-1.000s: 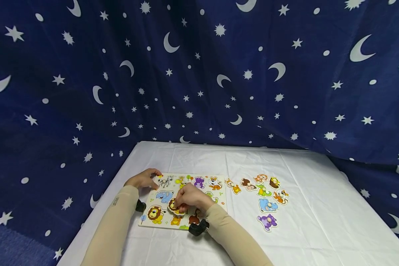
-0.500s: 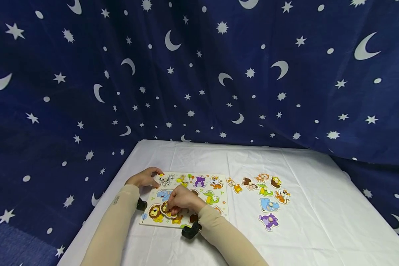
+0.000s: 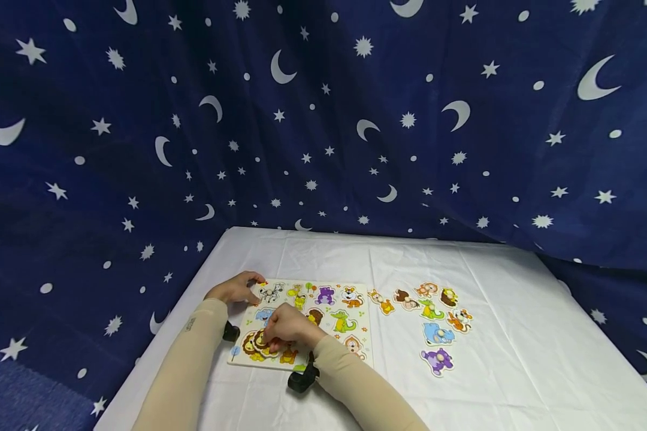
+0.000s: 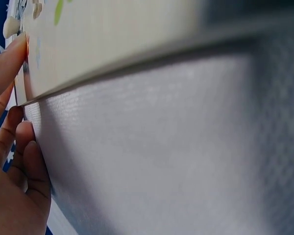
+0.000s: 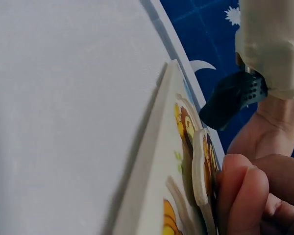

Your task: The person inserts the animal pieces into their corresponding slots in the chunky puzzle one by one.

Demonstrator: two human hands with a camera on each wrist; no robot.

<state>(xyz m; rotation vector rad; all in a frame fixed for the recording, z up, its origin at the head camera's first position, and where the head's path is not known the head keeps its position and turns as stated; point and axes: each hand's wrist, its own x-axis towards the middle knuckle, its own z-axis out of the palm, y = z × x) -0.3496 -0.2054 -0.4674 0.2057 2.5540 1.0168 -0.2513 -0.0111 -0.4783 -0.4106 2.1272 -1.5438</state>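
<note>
A wooden animal puzzle board (image 3: pixel 368 311) lies on the white table. My right hand (image 3: pixel 290 328) pinches a lion puzzle piece (image 3: pixel 262 343) between thumb and fingers, low above the board's front left. The piece partly overlaps the printed lion (image 3: pixel 249 347). In the right wrist view the lion piece (image 5: pixel 200 169) stands slightly tilted off the board's surface. My left hand (image 3: pixel 236 290) grips the board's far left corner. In the left wrist view its thumb (image 4: pixel 10 63) presses on top near a small wooden knob (image 4: pixel 11 27), with fingers at the edge.
Several loose pieces lie right of the board: a kangaroo (image 3: pixel 381 301), a crocodile (image 3: pixel 430 309), a tiger (image 3: pixel 460 321), a blue elephant (image 3: pixel 438 333), a purple hippo (image 3: pixel 438 361) and others. A dark blue star-and-moon curtain (image 3: pixel 323 120) hangs behind the white-covered table (image 3: pixel 507 347).
My right hand has moved left with the lion piece, from the board's middle to over the printed lion. My left hand has stayed at the corner.
</note>
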